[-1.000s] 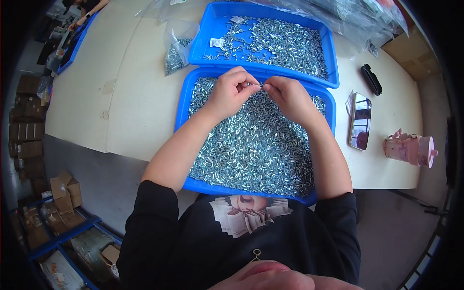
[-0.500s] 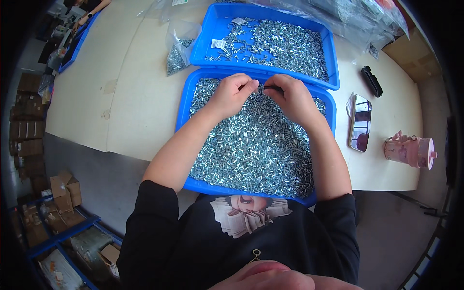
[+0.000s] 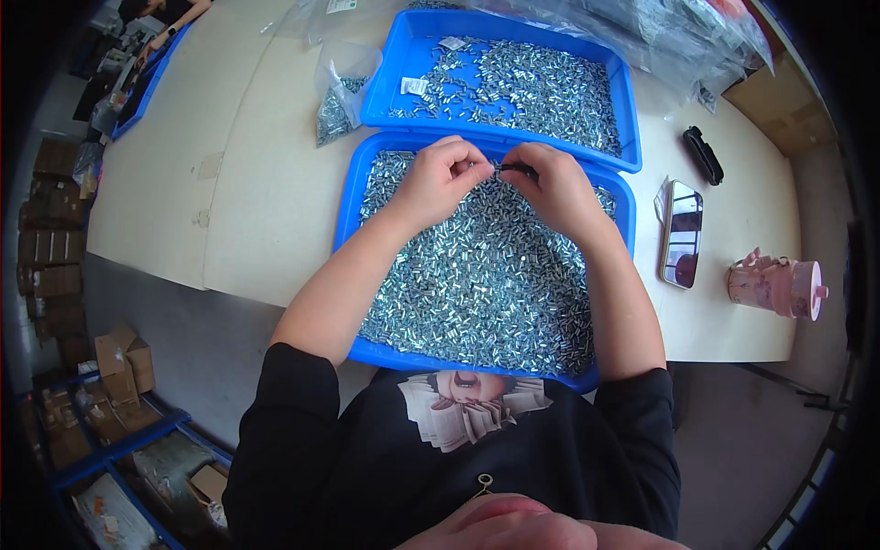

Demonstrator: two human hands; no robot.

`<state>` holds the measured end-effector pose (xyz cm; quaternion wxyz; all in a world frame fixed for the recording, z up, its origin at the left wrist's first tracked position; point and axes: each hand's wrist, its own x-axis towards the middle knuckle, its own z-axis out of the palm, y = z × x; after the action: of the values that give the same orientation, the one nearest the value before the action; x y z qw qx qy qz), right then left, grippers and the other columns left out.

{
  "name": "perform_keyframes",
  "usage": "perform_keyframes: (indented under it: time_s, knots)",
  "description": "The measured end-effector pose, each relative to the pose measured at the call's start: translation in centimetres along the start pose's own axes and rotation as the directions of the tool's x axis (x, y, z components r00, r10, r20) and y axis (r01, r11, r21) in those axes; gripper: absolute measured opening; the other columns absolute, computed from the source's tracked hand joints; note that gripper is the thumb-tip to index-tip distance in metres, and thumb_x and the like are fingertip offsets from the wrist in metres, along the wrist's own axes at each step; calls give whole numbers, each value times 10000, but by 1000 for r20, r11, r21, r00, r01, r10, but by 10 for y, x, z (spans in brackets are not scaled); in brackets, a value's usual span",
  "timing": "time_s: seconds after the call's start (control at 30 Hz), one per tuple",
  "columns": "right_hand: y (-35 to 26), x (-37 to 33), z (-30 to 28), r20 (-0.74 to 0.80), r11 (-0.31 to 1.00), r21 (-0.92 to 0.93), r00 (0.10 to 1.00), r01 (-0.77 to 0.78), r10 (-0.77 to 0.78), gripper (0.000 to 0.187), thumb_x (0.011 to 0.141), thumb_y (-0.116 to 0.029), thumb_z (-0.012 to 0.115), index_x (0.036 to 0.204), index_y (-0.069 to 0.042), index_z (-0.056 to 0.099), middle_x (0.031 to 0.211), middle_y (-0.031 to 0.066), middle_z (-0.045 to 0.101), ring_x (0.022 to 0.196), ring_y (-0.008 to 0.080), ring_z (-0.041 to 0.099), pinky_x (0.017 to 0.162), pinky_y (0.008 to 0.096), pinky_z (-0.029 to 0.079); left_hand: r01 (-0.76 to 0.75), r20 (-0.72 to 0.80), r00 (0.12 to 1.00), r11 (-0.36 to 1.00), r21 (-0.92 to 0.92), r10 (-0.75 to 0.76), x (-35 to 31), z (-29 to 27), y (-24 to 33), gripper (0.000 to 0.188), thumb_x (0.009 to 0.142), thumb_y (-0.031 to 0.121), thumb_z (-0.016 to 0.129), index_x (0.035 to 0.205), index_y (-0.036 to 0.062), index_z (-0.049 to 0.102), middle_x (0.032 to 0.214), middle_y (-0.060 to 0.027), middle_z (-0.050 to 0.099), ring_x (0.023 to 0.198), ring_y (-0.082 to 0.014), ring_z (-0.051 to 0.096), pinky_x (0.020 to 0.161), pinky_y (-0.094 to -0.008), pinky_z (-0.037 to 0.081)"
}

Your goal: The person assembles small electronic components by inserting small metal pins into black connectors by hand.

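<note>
Both hands meet above the far part of a near blue tray heaped with small silvery metal pins. My left hand is closed in a pinch, thumb against forefinger; a tiny pale glint shows at its fingertips, too small to name. Close beside it, my right hand is closed round a slim black tool, whose tip points left toward the left fingertips. Most of the tool is hidden by the fingers.
Behind stands a second blue tray with more pins and small white labels. A clear bag of pins lies to its left. On the right are a phone, a black case and a pink cup. Another person's hand shows far left.
My left thumb and fingertips have shifted slightly right and down, closer to the black tool's tip. The right hand has hardly moved.
</note>
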<state>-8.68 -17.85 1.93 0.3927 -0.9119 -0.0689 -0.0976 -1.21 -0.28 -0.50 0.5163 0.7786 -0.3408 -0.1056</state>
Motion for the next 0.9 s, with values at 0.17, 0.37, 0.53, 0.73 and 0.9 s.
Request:
perform_keyframes:
  time_s: [0.17,0.37,0.53,0.73,0.9]
  knots:
    - [2,-1,0,-1,1000,-4,1000,-9,9,149,749,-81,642,870,-8,595,803,140,604,717,269,592,641,334,458,17,-11,1000,1000,25,-16,0,0,7,132,727,119,697,819,36,651,684,-33,509,594,-105,466,545,-252,386]
    - [-3,0,3,-49,1000,-6,999,-24,23,149,759,-103,643,868,-9,603,793,125,585,705,263,582,633,336,454,-35,-55,998,999,38,37,0,-1,5,106,733,115,687,804,40,661,692,-46,526,582,-124,489,541,-260,399]
    - [1,0,2,35,980,-187,996,-71,79,162,768,-119,641,883,-10,611,817,117,575,718,244,579,630,334,455,-40,-65,997,995,92,46,0,-1,6,96,737,111,680,793,37,659,695,-51,530,578,-127,496,534,-261,402]
    - [-1,-1,2,-87,999,12,995,-50,51,150,794,-139,612,870,-10,617,796,128,581,739,263,585,660,363,456,-37,-58,997,996,84,42,0,1,6,92,740,110,675,786,34,653,695,-55,531,577,-135,499,532,-265,406]
    - [1,-1,4,41,991,-117,997,-65,71,174,771,-122,635,906,-15,610,865,116,591,749,252,593,666,342,473,-55,-68,996,994,100,62,-1,0,7,91,739,108,675,785,33,651,693,-56,531,576,-136,501,534,-266,408]
